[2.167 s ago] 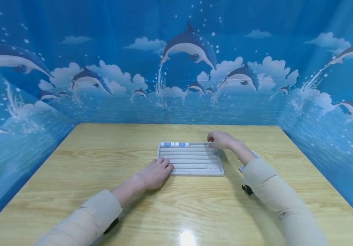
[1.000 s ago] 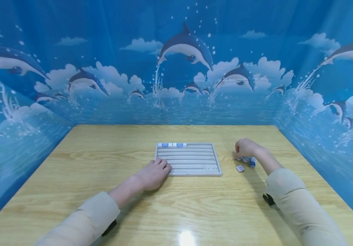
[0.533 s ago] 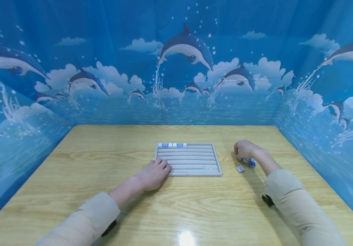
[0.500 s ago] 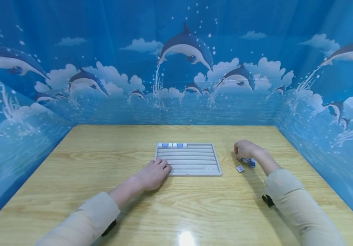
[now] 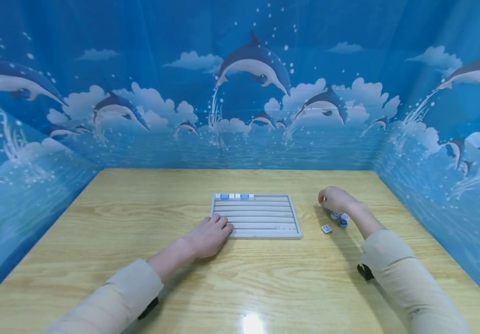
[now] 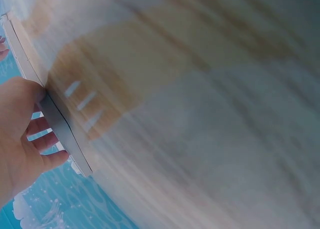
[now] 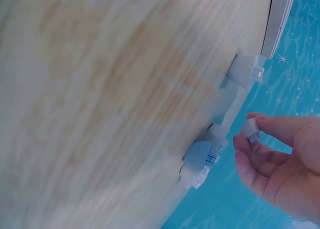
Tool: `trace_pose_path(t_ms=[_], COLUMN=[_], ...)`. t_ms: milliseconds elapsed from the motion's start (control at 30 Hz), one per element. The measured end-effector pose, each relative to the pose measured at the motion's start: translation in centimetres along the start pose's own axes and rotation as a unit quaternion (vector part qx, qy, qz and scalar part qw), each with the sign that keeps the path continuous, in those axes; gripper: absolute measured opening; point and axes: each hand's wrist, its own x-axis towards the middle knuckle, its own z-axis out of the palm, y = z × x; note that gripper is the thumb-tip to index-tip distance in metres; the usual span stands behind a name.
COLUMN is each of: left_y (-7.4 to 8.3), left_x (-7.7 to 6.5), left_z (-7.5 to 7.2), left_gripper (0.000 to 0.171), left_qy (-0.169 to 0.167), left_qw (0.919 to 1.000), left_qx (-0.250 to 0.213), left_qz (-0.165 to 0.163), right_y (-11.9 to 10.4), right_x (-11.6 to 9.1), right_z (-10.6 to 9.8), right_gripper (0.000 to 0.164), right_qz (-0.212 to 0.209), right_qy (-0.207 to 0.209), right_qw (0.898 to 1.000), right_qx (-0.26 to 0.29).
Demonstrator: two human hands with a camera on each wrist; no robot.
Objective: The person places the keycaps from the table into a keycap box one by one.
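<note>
On the counter [image 5: 248, 273], in the head view, we see the tray [image 5: 256, 214] lying to the left of the right hand [image 5: 336, 199], its long axis running left to right and its far groove about level with that hand; the left hand [image 5: 211, 236] is the nearer, its fingers on the tray's near left corner; six caps [image 5: 231, 196], white and blue, sit in the left part of the far groove, with bare groove to their right; loose caps [image 5: 343, 222] lie bunched just on the person's side of the right hand, and a lone cap [image 5: 327, 228] rests apart, towards the tray; the counter is yellowish, grained wood, the curtain [image 5: 240, 148] printed with dolphins.

In the left wrist view, we find the left hand gripping the tray, thumb against its side and fingers bent over it; that side looks smooth, grey and straight-edged; the wood is blurred here.

In the right wrist view, we see the right hand in a narrow pinch, a held cap [image 7: 251, 129] between thumb and fingertips, off the counter; it is a small, pale, tapered block; the others are blocky too, with sloping sides and bluish, ridged ends; the tray's end shows at the upper right.
</note>
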Motion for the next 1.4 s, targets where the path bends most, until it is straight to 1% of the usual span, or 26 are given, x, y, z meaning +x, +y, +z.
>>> trace_pose_path(t_ms=[100,200,333,433,600,700,867,1033,1200,1400], left_y=[-0.01,0.02,0.08,0.12,0.12,0.1,0.01,0.02,0.02,-0.03], left_x=[0.03,0.01,-0.01,-0.03,-0.04,-0.04,-0.02,-0.07,-0.09,-0.14], left_z=[-0.08,-0.17,-0.28,-0.27,-0.14,-0.1,0.0,0.1,0.18,0.29], left_gripper=[0.027,0.027,0.027,0.028,0.027,0.026,0.026,0.026,0.028,0.027], left_qy=[-0.003,-0.007,-0.011,-0.014,-0.009,-0.004,0.0,-0.002,-0.007,-0.002], left_qw=[1.0,1.0,0.9999,0.9999,1.0,1.0,1.0,1.0,1.0,1.0], left_qx=[-0.003,-0.007,-0.008,-0.003,0.0,-0.001,0.004,0.004,0.004,0.004], left_qz=[-0.001,-0.003,-0.005,-0.004,-0.001,-0.001,0.003,0.002,-0.001,0.001], right_y=[-0.11,-0.24,-0.41,-0.47,-0.55,-0.58,-0.73,-0.75,-0.73,-0.72], right_x=[-0.07,-0.21,-0.4,-0.43,-0.22,-0.05,-0.06,-0.26,-0.33,-0.22], right_z=[-0.09,-0.12,-0.01,0.11,0.21,0.21,0.16,0.26,0.35,0.34], right_gripper=[0.025,0.028,0.03,0.031,0.032,0.032,0.029,0.028,0.03,0.032], right_qz=[-0.002,0.006,0.014,0.01,0.01,0.013,0.021,0.015,0.011,0.015], right_qy=[0.015,0.027,0.043,0.054,0.066,0.071,0.073,0.078,0.083,0.079], right_qw=[1.0,1.0,0.999,0.998,0.998,0.997,0.997,0.997,0.996,0.995], right_qx=[-0.002,0.0,0.006,0.006,0.015,0.019,0.011,0.015,0.032,0.062])
